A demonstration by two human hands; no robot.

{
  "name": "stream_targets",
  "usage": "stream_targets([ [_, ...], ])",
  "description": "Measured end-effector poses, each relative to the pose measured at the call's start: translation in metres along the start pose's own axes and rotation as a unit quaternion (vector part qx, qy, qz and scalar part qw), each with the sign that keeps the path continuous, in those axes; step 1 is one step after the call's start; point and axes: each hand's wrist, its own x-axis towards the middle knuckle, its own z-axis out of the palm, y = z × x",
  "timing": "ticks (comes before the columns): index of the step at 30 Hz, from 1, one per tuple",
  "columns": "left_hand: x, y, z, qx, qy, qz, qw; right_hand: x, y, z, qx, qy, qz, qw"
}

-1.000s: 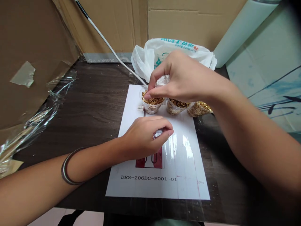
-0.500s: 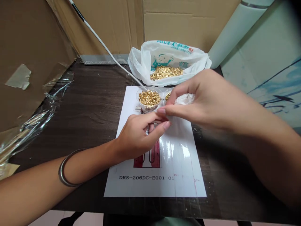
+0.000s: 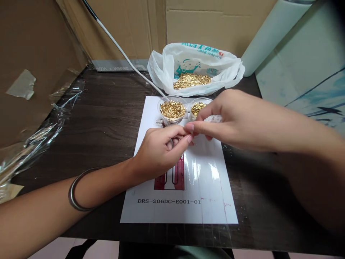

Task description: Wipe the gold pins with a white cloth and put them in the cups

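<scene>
Over the printed sheet (image 3: 178,214), the fingertips of both hands meet. My left hand (image 3: 161,153) is closed in a pinch of thumb and forefinger; whatever sits between them is too small to make out. From the right, my right hand (image 3: 234,118) pinches at the same spot, a crumpled white tissue (image 3: 214,118) tucked under its curled fingers. Just behind the hands stand two clear plastic cups: the left cup (image 3: 172,109) holds gold-coloured metal pins, and the right cup (image 3: 198,107), partly covered by my right hand, holds short brass-coloured pieces.
A white plastic bag (image 3: 161,77) lies open at the back with many longer gold pins (image 3: 191,81) inside. A white cable (image 3: 121,54) runs down behind the left cup. Cardboard (image 3: 124,32) walls the dark table (image 3: 107,108), and a pale pipe (image 3: 275,36) stands back right.
My right hand has turned and shifted slightly, uncovering more of the right cup. The fingertips of both hands remain together, and the camera view has moved a little.
</scene>
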Motion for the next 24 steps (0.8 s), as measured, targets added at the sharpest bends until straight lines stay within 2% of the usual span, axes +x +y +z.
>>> stream_targets([
  [5,0.0,-0.003,0.003,0.051,-0.042,0.02,0.998,-0.009,0.007,-0.014,-0.053,0.063,0.033,0.996],
  [8,0.0,-0.005,0.005,0.087,-0.061,0.031,0.994,-0.011,0.014,-0.023,-0.114,0.132,0.048,0.984],
  [10,-0.001,-0.007,0.007,0.106,-0.076,0.038,0.991,-0.008,0.017,-0.025,-0.135,0.155,0.057,0.977],
  [15,-0.002,-0.009,0.01,0.144,-0.104,0.052,0.983,0.005,0.023,-0.021,-0.09,0.087,0.062,0.99],
  [19,-0.001,-0.006,0.009,0.16,-0.138,0.039,0.977,0.012,0.028,-0.014,-0.074,0.082,0.029,0.993],
  [24,0.001,-0.001,0.008,0.178,-0.17,-0.004,0.969,0.017,0.029,-0.008,-0.052,0.073,0.024,0.996],
])
